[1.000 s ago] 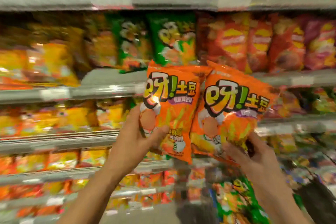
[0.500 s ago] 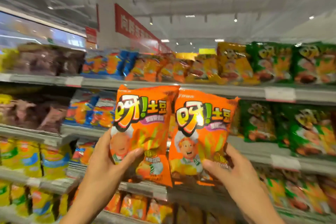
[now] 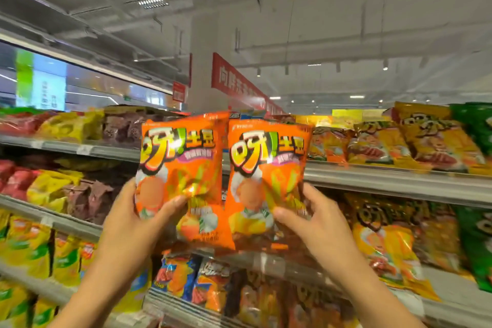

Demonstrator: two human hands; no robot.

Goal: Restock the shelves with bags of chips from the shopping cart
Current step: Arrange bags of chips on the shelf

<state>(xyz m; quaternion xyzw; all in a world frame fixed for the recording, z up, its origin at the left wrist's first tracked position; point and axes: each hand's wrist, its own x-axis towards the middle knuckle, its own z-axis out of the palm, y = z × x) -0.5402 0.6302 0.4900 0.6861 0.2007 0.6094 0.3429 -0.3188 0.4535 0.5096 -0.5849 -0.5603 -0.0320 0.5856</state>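
Left hand (image 3: 133, 224): thumb and fingers pinch the lower left of a glossy orange chip bag, its fingers hidden behind the bag.
Left bag (image 3: 183, 176): upright, crinkled foil, raised before the shelves, touching the right bag.
Right bag (image 3: 266, 181): same orange foil, upright.
Right hand (image 3: 316, 224): pinches that bag's lower right.
Shelves (image 3: 399, 181): grey rails, packed with blurred yellow, green, brown bags; labels unreadable.
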